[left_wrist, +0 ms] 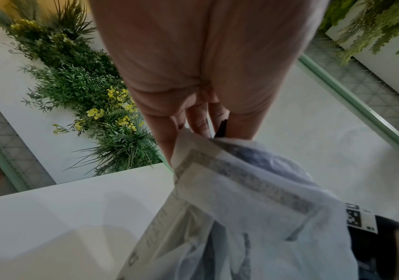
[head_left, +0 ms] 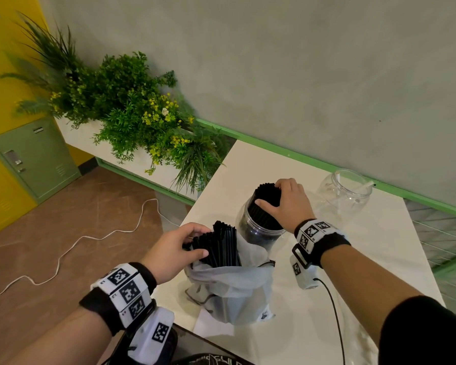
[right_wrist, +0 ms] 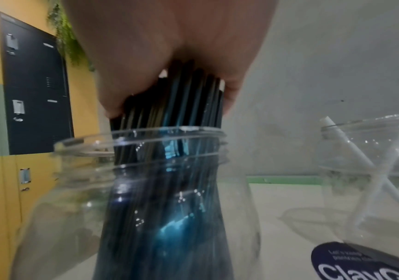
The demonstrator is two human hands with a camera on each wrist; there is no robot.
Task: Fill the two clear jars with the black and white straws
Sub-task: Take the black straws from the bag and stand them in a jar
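Note:
On the white table [head_left: 366, 272], my right hand [head_left: 284, 201] grips a thick bundle of black straws [head_left: 267, 196] standing in the near clear jar [head_left: 258, 230]; the right wrist view shows the bundle [right_wrist: 169, 106] passing through the jar's mouth [right_wrist: 145, 132]. My left hand [head_left: 179, 246] grips more black straws [head_left: 221, 246] sticking out of a pale plastic bag [head_left: 234, 291]. In the left wrist view the bag [left_wrist: 253, 199] hides most of my fingers [left_wrist: 198, 121]. A second clear jar [head_left: 345, 193] stands at the back right with white straws [right_wrist: 351, 145] in it.
A planter box with green plants [head_left: 132, 114] runs along the wall to the left of the table. A white cord [head_left: 63, 254] lies on the brown floor. Green and yellow lockers [head_left: 32, 156] stand at the far left. A black cable [head_left: 334, 312] trails from my right wrist.

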